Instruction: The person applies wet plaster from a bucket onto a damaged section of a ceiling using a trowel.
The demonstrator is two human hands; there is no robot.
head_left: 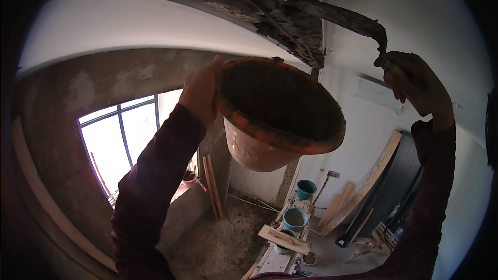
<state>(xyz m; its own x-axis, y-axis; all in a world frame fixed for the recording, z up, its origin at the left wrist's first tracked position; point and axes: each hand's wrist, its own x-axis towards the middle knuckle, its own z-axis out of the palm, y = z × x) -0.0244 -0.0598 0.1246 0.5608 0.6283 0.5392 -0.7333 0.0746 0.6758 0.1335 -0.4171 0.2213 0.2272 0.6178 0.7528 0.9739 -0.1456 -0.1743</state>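
Orange bucket [253, 148] is held up just right of the left hand [201, 93], its mouth tilted toward the viewer. That hand is closed on the rim's left side; most of its fingers are hidden behind the bucket, so the exact grip cannot be told. The inside is so dark that its contents are hard to make out.

Right of the bucket and above its rim, the right hand [415, 80] is curled tightly around a trowel [348, 18], the handle mostly covered by the fingers. The blade reaches left from this hand to the dark, rough beam [298, 31]; whether its tip touches cannot be told.

Left of and below the left hand, the sleeve partly hides a window [111, 137]. Well below both hands, a green bucket [306, 193] and a teal bucket [295, 226] stand on a long plank [275, 262]. Nearby, a short board [284, 239] partly covers another container.
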